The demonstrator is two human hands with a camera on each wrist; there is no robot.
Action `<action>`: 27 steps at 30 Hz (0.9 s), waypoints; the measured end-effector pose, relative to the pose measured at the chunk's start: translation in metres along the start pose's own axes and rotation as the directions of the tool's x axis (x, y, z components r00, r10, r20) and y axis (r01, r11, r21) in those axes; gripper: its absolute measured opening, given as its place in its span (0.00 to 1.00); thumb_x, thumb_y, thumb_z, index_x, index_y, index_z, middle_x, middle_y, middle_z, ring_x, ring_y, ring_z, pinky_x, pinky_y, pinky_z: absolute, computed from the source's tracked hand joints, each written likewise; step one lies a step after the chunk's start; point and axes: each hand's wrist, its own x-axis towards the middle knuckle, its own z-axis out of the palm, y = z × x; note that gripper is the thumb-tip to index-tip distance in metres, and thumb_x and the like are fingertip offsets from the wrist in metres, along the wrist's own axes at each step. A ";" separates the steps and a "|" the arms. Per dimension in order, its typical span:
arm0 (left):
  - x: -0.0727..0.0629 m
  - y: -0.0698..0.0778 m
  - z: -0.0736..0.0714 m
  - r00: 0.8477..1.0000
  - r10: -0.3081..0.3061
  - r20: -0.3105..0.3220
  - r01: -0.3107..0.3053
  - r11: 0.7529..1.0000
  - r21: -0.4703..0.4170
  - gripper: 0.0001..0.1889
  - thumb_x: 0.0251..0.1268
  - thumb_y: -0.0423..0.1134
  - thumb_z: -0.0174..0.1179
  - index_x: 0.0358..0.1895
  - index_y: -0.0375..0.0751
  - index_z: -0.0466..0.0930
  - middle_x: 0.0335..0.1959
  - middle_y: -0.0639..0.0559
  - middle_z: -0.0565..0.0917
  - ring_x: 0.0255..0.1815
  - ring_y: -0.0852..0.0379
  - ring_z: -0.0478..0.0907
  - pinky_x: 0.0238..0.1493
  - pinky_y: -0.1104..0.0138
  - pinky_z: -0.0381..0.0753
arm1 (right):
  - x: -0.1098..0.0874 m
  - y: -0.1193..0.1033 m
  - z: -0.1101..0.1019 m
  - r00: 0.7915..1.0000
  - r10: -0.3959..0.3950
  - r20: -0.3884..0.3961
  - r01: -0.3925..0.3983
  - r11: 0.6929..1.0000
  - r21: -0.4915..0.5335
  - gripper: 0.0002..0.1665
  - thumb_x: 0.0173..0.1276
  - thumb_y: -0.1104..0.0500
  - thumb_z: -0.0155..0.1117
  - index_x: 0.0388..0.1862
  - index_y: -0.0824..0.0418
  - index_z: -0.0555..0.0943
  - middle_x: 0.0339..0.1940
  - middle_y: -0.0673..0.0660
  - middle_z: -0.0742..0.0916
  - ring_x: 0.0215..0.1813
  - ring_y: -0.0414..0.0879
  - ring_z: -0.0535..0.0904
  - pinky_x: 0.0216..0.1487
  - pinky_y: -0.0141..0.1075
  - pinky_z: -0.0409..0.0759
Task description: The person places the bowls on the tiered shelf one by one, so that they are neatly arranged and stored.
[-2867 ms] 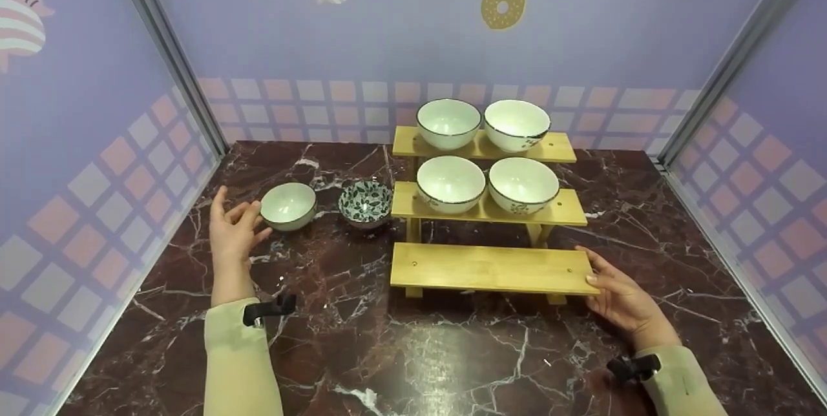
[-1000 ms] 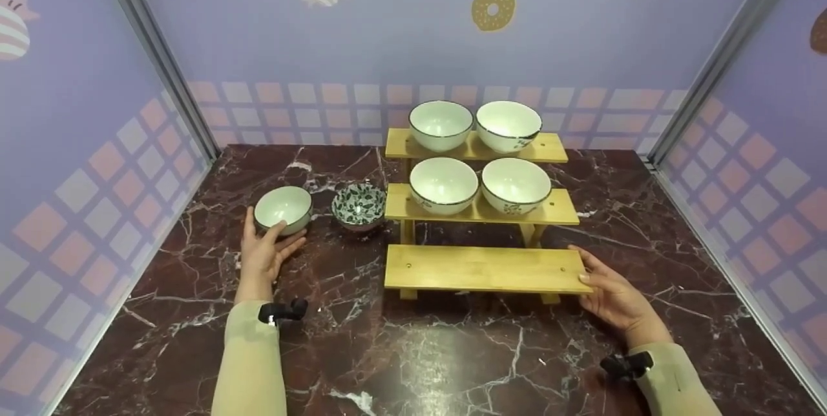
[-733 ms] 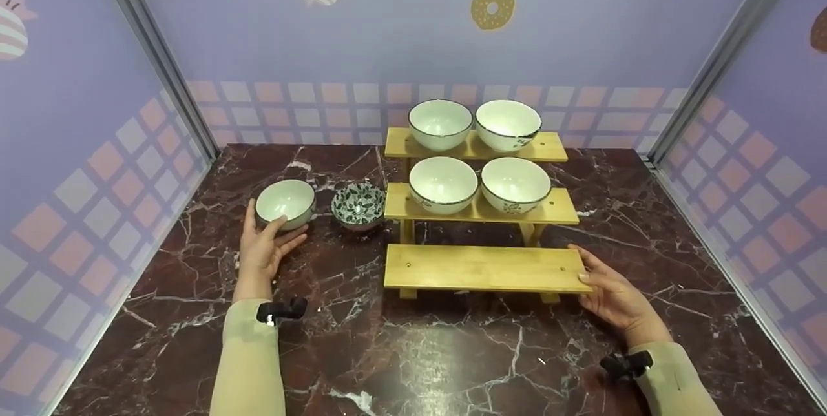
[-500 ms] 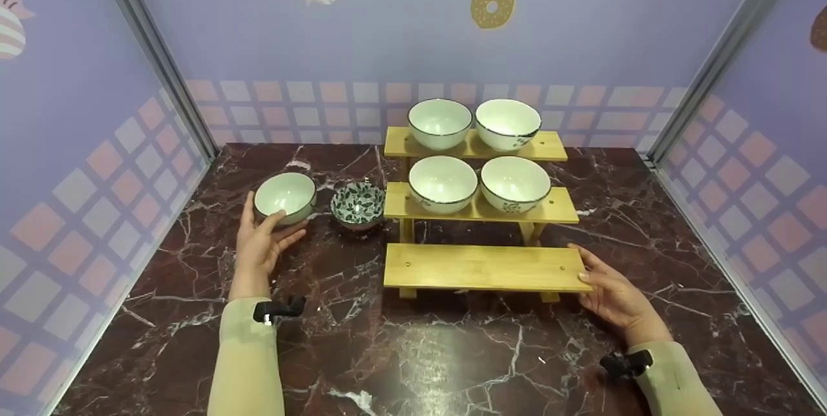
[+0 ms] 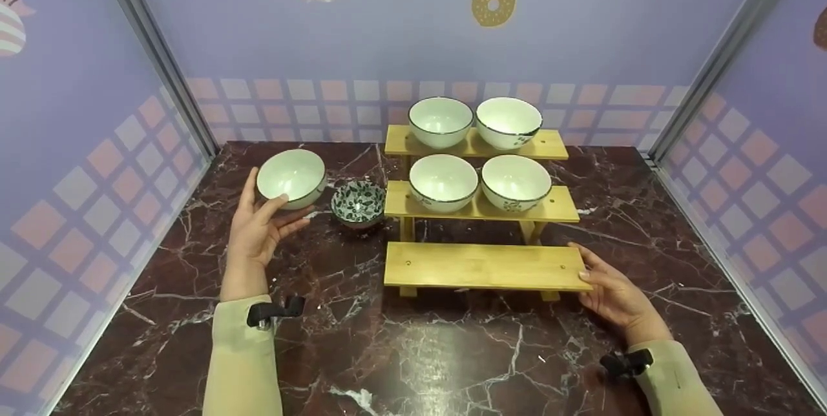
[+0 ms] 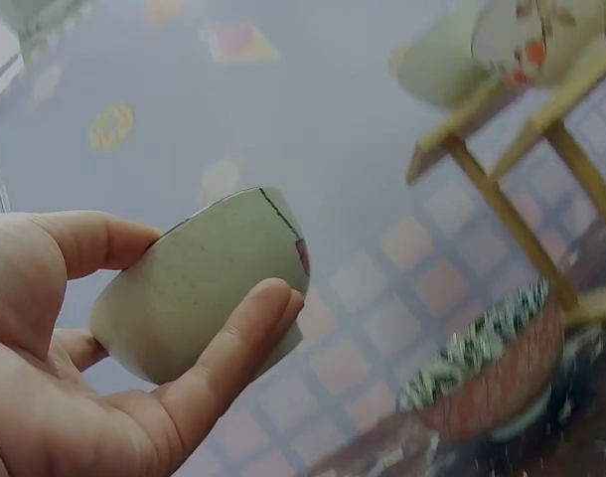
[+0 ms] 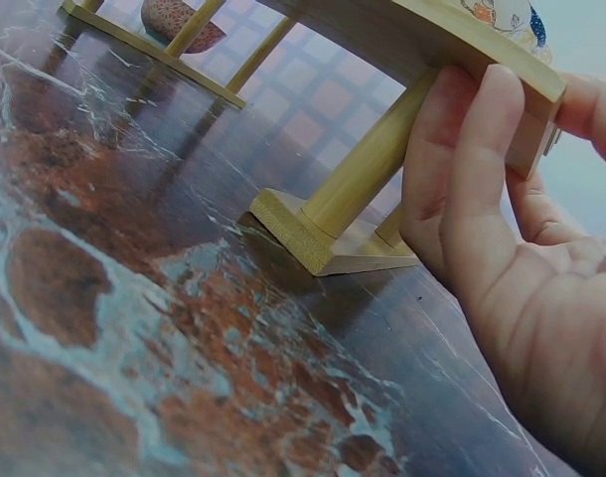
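In the head view my left hand (image 5: pixel 255 232) holds a pale bowl with a thin dark rim (image 5: pixel 292 178), thumb at the rim and fingers beneath it. The left wrist view shows this bowl (image 6: pixel 199 283) tilted and raised off the table. At the right, my right hand (image 5: pixel 617 296) grips the end of the lowest shelf of a three-step wooden stand (image 5: pixel 484 265). Fingers (image 7: pixel 472 169) reach under that board in the right wrist view. A small bowl with a green leaf pattern (image 5: pixel 358 204) sits on the table between the held bowl and the stand.
On the top shelf stand two white bowls, left (image 5: pixel 440 122) and right (image 5: pixel 509 123). Two more, left (image 5: pixel 443 182) and right (image 5: pixel 516 182), stand on the middle shelf. The lowest shelf bears nothing. Patterned walls (image 5: pixel 413 28) enclose the dark marbled table (image 5: pixel 452 358) at back and sides.
My left hand reached to the pale bowl, took hold of it and lifted it up off the table. The right hand keeps its grip on the stand; the other bowls have not moved.
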 end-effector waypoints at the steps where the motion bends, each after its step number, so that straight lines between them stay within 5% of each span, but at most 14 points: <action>1: -0.002 0.002 0.004 1.000 0.003 0.015 -0.003 1.000 0.004 0.47 0.79 0.29 0.50 0.84 0.68 0.32 0.86 0.42 0.39 0.41 0.49 0.92 0.46 0.61 0.94 | 0.000 0.000 0.000 1.000 0.000 0.001 0.000 1.000 0.002 0.37 0.81 0.75 0.24 0.77 0.50 0.66 0.58 0.59 0.86 0.48 0.46 0.89 0.47 0.31 0.91; 15: -0.034 0.016 0.049 0.969 0.038 0.244 -0.033 0.999 -0.026 0.44 0.78 0.26 0.46 0.85 0.62 0.35 0.83 0.36 0.50 0.43 0.44 0.91 0.44 0.59 0.94 | 0.000 0.000 -0.001 1.000 0.014 -0.027 -0.015 0.999 -0.032 0.38 0.80 0.74 0.23 0.75 0.47 0.67 0.57 0.57 0.86 0.47 0.44 0.89 0.46 0.29 0.90; 27: -0.059 0.009 0.091 0.912 -0.036 0.410 0.049 0.999 -0.021 0.48 0.70 0.26 0.55 0.85 0.62 0.40 0.84 0.36 0.49 0.45 0.41 0.90 0.44 0.53 0.94 | 0.001 0.000 -0.003 1.000 0.009 -0.014 -0.009 0.999 -0.042 0.38 0.80 0.75 0.24 0.76 0.48 0.65 0.55 0.56 0.86 0.46 0.43 0.88 0.44 0.28 0.89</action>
